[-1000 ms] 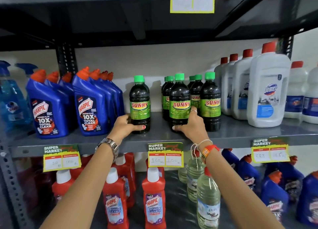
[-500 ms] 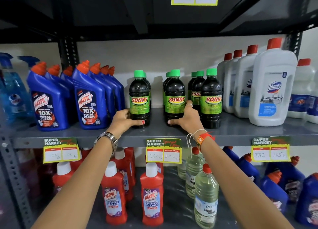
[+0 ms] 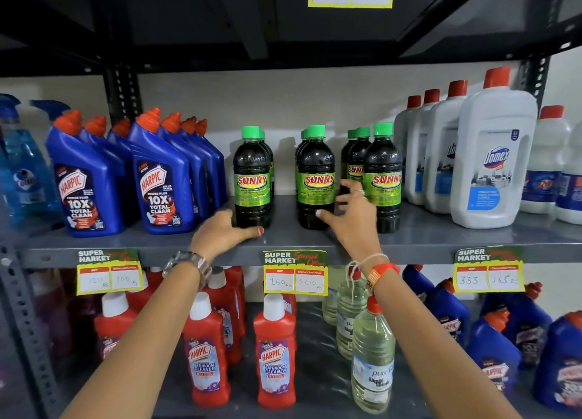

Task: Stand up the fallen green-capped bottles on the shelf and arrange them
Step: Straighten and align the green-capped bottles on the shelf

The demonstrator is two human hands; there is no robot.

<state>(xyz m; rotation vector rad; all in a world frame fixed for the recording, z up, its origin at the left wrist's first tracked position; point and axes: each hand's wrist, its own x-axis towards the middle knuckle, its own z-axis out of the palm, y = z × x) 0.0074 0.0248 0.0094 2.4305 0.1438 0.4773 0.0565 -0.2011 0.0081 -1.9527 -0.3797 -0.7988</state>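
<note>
Several dark green-capped SUNNY bottles stand upright on the grey middle shelf (image 3: 425, 239) in three short rows. The front ones are a left bottle (image 3: 252, 166), a middle bottle (image 3: 316, 166) and a right bottle (image 3: 382, 163). My left hand (image 3: 223, 232) lies loosely cupped at the left bottle's base, thumb on the shelf in front of it. My right hand (image 3: 352, 217) hovers between the middle and right bottles with fingers spread, holding nothing. No bottle lies on its side.
Blue Harpic bottles (image 3: 157, 182) crowd the shelf to the left, white Domex bottles (image 3: 491, 166) to the right. Gaps separate the three green-capped rows. Below stand red Harpic bottles (image 3: 274, 355) and clear bottles (image 3: 371, 362). Price tags (image 3: 294, 272) hang on the shelf edge.
The middle bottle has been pushed back from the shelf edge. My right hand has let go of it and spread its fingers. My left hand has loosened and slid slightly down-left.
</note>
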